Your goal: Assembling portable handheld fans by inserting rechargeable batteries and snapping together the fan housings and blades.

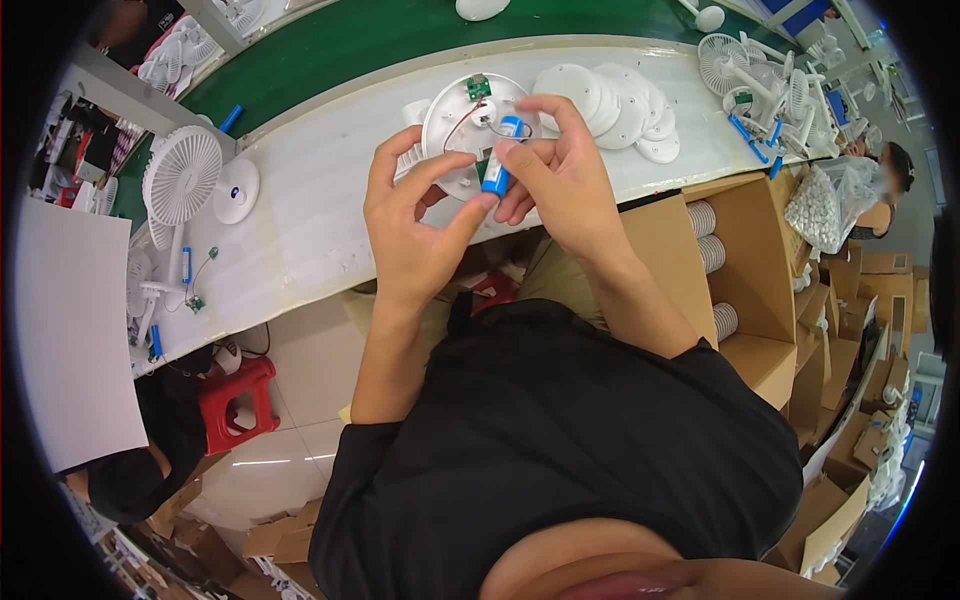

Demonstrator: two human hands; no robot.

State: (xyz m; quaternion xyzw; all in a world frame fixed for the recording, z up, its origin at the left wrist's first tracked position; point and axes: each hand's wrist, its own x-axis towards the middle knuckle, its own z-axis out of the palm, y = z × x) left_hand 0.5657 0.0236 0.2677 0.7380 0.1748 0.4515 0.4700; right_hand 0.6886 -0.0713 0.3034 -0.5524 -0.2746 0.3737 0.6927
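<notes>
One battery in the head view, blue with a paler middle, tilted, over the near part of a round white base. On its upper length, a pinch by the right hand: thumb across the near face, index finger arched beyond and apparently clear of it, other fingers curled below. At its lower end, the left hand, thumb and index parted in a loose curve, thumb tip right by the battery; firm contact or mere nearness, impossible to tell. Just beside the left index tip, a green near board, partly hidden; grip on it, equally unclear.

On the far side of the base, a green far board, with a red wire in a slack curve. By the right fingers, a dark wire.

For good handling, probably best a light, steady pinch on the battery's sides rather than pressure on the ends. Turn slowly, with slack in each wire and no tug at either end. Steer both clear of the battery's underside, for fear of a trapped wire. Touch the near board only by its edges.

Around: white discs right of the base, a fan well to the left.
</notes>
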